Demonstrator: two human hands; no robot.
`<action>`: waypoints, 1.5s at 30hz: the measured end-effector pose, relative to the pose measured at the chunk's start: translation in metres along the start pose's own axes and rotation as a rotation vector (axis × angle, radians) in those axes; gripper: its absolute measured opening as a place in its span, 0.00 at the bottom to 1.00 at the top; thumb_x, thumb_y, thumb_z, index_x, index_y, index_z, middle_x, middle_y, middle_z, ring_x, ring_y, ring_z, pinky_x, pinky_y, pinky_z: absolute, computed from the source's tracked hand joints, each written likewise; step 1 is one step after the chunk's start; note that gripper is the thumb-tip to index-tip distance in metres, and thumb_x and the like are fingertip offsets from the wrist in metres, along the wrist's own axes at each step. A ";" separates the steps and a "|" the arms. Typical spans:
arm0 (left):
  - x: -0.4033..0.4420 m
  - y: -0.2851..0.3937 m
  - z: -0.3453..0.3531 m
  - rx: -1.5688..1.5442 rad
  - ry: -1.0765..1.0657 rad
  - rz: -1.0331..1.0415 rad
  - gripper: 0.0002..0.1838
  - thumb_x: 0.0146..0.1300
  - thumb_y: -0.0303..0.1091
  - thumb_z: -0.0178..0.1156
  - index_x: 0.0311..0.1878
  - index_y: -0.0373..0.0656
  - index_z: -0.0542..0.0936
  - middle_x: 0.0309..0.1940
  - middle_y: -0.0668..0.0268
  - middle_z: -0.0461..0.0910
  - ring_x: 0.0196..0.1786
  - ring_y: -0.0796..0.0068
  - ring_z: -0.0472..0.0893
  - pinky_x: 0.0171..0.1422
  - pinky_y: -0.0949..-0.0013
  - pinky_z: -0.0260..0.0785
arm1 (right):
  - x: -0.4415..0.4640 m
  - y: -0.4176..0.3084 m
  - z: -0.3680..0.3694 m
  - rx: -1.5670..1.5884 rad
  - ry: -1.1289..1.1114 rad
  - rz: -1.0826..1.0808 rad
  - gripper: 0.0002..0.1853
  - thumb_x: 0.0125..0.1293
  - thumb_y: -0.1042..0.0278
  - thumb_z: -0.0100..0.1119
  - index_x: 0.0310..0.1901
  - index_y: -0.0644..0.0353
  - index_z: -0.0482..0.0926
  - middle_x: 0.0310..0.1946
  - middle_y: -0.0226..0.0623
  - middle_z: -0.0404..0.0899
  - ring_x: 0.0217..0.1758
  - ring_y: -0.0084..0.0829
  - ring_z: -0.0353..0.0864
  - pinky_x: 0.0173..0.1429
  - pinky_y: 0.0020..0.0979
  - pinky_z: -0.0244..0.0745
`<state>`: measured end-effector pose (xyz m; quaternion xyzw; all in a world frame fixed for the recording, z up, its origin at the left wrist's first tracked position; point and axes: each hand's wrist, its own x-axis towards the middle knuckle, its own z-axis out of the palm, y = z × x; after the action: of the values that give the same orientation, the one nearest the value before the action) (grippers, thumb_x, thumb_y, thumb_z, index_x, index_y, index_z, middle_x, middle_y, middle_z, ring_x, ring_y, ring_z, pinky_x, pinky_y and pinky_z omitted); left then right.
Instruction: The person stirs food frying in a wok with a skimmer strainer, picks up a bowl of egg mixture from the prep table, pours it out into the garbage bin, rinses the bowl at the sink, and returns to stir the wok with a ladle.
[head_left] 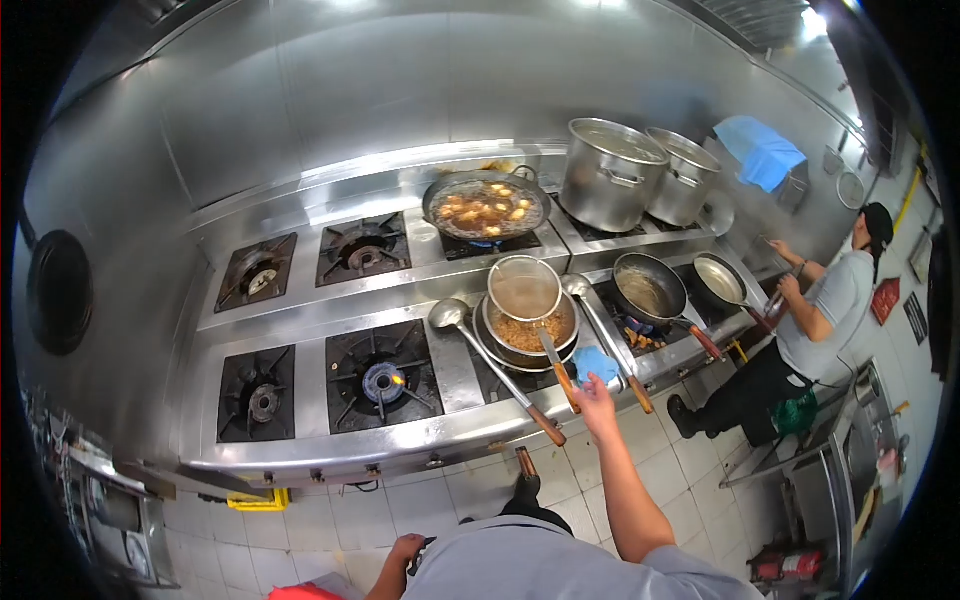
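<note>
My right hand [594,400] is at the stove's front edge, fingers close to the wooden handle of a round mesh strainer [525,289] and a blue cloth [597,365]. Whether the fingers grip the handle is unclear. The strainer lies over a metal pot [554,333] with brown food in it. A long-handled ladle [449,314] rests left of the pot, and another ladle [577,286] lies to its right. Low beside my body is my left hand [408,547], fingers curled near something dark; what it holds is hidden.
A wok [486,210] of frying pieces sits on a back burner. Two tall pots [612,178] stand behind. Two pans [650,290] are at the right, where a co-worker [835,300] stands. A front-left burner [384,381] shows a flame.
</note>
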<state>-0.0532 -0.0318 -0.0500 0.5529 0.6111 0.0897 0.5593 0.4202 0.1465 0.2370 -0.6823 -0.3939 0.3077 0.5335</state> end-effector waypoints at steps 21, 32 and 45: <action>0.011 -0.006 0.003 -0.074 0.033 -0.075 0.16 0.57 0.44 0.53 0.35 0.40 0.80 0.31 0.62 0.81 0.36 0.76 0.78 0.42 0.74 0.69 | -0.003 -0.012 0.017 0.401 -0.320 0.432 0.12 0.61 0.61 0.53 0.41 0.58 0.68 0.18 0.24 0.65 0.15 0.15 0.61 0.18 0.19 0.59; -0.023 0.040 -0.009 0.040 0.049 -0.037 0.16 0.53 0.46 0.47 0.25 0.44 0.76 0.20 0.62 0.74 0.25 0.70 0.71 0.32 0.67 0.64 | -0.030 -0.033 0.005 0.449 -0.246 0.314 0.09 0.62 0.61 0.51 0.37 0.56 0.68 0.15 0.22 0.62 0.13 0.15 0.59 0.17 0.19 0.56; -0.025 0.057 -0.006 -0.175 0.030 -0.326 0.17 0.54 0.43 0.51 0.42 0.42 0.77 0.31 0.63 0.78 0.26 0.71 0.76 0.24 0.70 0.69 | 0.103 -0.149 -0.031 0.127 -0.095 -0.143 0.08 0.63 0.66 0.47 0.38 0.61 0.71 0.19 0.26 0.68 0.15 0.15 0.62 0.17 0.18 0.59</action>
<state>-0.0312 -0.0269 0.0086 0.3941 0.6909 0.0590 0.6032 0.4662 0.2385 0.3888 -0.6018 -0.4462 0.3252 0.5770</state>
